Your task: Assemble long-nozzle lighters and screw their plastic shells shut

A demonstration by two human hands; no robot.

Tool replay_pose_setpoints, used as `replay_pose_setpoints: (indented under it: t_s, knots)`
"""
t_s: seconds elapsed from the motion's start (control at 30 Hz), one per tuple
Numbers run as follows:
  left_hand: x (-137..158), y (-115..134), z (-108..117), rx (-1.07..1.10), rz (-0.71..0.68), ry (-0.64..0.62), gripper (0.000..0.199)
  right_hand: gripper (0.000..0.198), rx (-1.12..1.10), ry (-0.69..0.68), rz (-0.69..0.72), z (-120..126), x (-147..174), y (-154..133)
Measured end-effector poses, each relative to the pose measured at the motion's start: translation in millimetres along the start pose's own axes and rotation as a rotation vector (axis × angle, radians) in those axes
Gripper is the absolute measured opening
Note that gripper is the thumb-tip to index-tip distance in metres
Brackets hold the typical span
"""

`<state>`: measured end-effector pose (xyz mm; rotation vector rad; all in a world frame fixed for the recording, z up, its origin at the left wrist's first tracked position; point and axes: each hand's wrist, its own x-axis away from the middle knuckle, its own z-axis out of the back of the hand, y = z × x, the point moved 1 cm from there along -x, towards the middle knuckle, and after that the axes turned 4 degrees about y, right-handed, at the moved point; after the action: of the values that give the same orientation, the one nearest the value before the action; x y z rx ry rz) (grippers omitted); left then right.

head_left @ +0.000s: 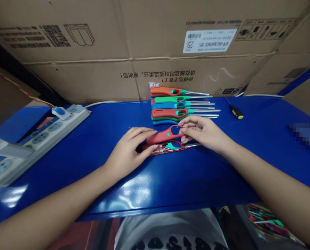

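Between my hands is a red long-nosed gas lighter, split into two halves. Its upper red shell half [159, 136] is tilted above the lower half [168, 149], where a green trigger, pale inner parts and the start of a metal tube show. My left hand [130, 147] grips the shell's rear end with the fingers, and its thumb rests by the lower half. At the front end, my right hand [200, 133] pinches the shell near the trigger loop. Just behind lies a stack of assembled lighters [168, 113] in red, blue, green and orange, with metal tubes pointing right.
A white power strip [47, 139] with plugs runs along the left. A black and yellow screwdriver [235, 111] lies at the right rear. Large cardboard [92, 78] walls the back of the blue table [134, 194]. More lighters [268, 220] sit in a container below, at right.
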<state>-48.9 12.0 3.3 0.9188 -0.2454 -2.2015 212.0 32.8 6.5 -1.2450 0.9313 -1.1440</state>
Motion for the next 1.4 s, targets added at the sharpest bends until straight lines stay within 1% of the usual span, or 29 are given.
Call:
replay_pose_setpoints:
  t_s: [0.03, 0.1, 0.17, 0.2, 0.27, 0.37, 0.43, 0.5, 0.63, 0.8, 0.93, 1.4]
  knots:
    - [1, -1, -1, 0.01, 0.016, -0.007, 0.034, 0.02, -0.041, -0.015, -0.057, -1, 1, -1]
    - [2, -2, -3, 0.028, 0.036, -0.027, 0.032, 0.02, -0.08, -0.041, -0.123, -3, 2, -4]
    - [3, -3, -3, 0.028, 0.036, -0.038, 0.031, 0.023, -0.08, -0.073, -0.127, -4, 4, -5]
    - [3, -2, -3, 0.024, 0.03, -0.04, 0.031, 0.025, -0.061, -0.09, -0.105, -3, 4, -5]
    - [2, -1, -1, 0.014, 0.016, -0.041, 0.031, 0.032, 0.03, -0.132, -0.011, -3, 5, -5]
    - [-1, 0, 3, 0.027, 0.001, -0.057, 0.031, 0.042, 0.274, -0.154, 0.175, -2, 6, -4]
    - [-2, 1, 6, 0.04, -0.001, -0.092, 0.03, 0.043, 0.421, -0.141, 0.26, -1, 7, -3]
    - [-3, 2, 8, 0.04, 0.015, -0.146, 0.031, 0.041, 0.52, -0.142, 0.326, -2, 7, -1]
    - [-5, 2, 13, 0.023, 0.085, -0.228, 0.028, 0.036, 0.636, -0.19, 0.445, -3, 6, 4]
    - [-6, 5, 17, -0.029, 0.084, -0.277, 0.024, 0.031, 0.663, -0.239, 0.572, -5, 5, 3]
    - [-5, 6, 18, -0.049, 0.099, -0.3, 0.024, 0.028, 0.662, -0.258, 0.604, -6, 6, 3]
    - [-3, 4, 14, -0.047, 0.114, -0.309, 0.023, 0.03, 0.697, -0.269, 0.589, -5, 6, 5]
